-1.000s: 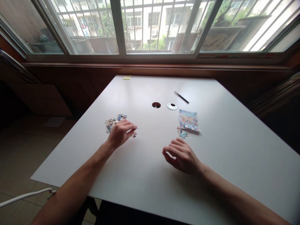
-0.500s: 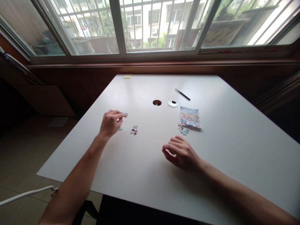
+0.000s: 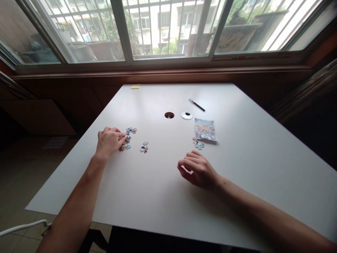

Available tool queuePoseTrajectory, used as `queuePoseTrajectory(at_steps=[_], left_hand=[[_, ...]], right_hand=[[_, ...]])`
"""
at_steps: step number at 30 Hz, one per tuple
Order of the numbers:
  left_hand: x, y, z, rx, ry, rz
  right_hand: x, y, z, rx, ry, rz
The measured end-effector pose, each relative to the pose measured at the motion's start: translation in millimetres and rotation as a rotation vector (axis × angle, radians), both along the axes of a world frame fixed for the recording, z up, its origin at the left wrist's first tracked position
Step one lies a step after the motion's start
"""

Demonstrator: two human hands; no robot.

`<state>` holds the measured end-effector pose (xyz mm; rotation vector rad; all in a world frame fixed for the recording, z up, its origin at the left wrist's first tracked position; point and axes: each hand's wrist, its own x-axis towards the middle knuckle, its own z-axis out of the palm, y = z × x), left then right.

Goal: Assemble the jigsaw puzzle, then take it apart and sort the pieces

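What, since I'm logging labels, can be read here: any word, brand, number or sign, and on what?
No text can be read.
Packet: apparent lettering along its top, too blurred.
Window frame: red and dark marks at lower right, too small to tell whether they are text.

Probably a room at home: barred window [image 3: 168, 31] at twelve o'clock facing a building [image 3: 154, 21], brown wall [image 3: 76, 89] beneath, tiled floor [image 3: 26, 189] at eight o'clock.
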<state>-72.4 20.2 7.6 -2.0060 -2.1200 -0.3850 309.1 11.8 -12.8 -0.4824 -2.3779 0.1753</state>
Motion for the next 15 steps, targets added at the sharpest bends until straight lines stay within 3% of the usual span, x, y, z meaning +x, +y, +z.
queuePoseTrajectory(at_steps=[9, 11, 13, 15], left_hand=[[-3, 3, -2.0, 0.09, -0.103, 0.019], [12, 3, 1.8, 0.218, -0.21, -0.027], [40, 1, 4.1, 0.315, -0.447, -0.105], [79, -5, 2.3, 0.19, -0.819, -0.23]], right_hand=[[10, 4, 1.4, -0.079, 0.093, -0.091], [12, 5, 0.6, -0.137, 0.139, -0.122], [13, 6, 0.7, -0.201, 0.186, -0.145], [14, 5, 2.1, -0.252, 0.228, -0.156]])
